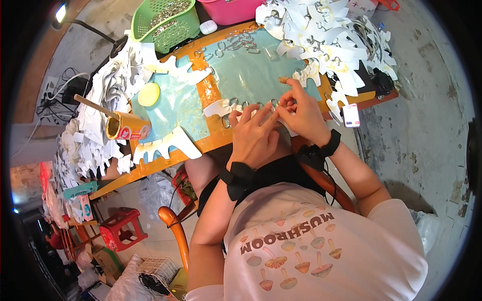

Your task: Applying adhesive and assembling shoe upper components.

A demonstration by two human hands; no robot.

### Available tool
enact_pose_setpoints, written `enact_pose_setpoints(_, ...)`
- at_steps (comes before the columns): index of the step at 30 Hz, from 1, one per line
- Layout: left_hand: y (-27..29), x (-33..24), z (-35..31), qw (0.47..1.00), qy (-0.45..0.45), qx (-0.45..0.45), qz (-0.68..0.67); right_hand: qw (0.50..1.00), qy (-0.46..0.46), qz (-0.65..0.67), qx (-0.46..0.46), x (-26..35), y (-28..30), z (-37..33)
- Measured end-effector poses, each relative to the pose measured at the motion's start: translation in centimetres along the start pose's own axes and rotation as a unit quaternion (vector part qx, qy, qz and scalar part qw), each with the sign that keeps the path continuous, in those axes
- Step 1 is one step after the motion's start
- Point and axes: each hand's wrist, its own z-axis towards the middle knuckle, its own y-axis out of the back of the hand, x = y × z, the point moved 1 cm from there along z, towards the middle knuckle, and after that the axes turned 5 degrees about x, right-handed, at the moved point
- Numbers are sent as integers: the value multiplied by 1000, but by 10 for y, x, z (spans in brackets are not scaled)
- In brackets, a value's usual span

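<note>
A white cut fabric strip point(217, 108) with metal rings point(233, 102) along its edge lies at the table's near side, partly under my hands. My left hand point(252, 139) rests on it with fingers stretched and apart. At its right end my right hand point(305, 114) pinches the strip beside a ring; the exact spot is hidden by the fingers. The right index finger is raised, and its tip looks yellowish-brown. Another scalloped white strip point(168, 146), with yellowed edges, lies at the left near edge. Loose metal rings point(236, 42) are scattered at the far side.
Piles of white pieces stand left point(108, 85) and far right point(326, 35). A yellow can point(135, 127) holds a stick. A green basket point(170, 25) of metal parts, a pink basin point(231, 11), a yellow disc point(148, 94) and a phone point(351, 115) are around the table point(208, 93).
</note>
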Motion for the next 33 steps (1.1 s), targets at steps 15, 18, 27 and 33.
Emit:
enact_pose_setpoints(15,15,-3,5,998,-8,59,1,993,73,-81,-38,-6,-9,-9)
enact_pose_setpoints(18,16,0,6,998,-15,61,-7,994,68,-48,-70,-8,-13,-15)
enact_pose_setpoints(27,12,3,5,997,23,47,-57,986,115,-111,-47,-9,-11,-17)
enact_pose_setpoints(33,10,-2,4,998,20,50,-33,999,15,34,-39,-5,-2,-13)
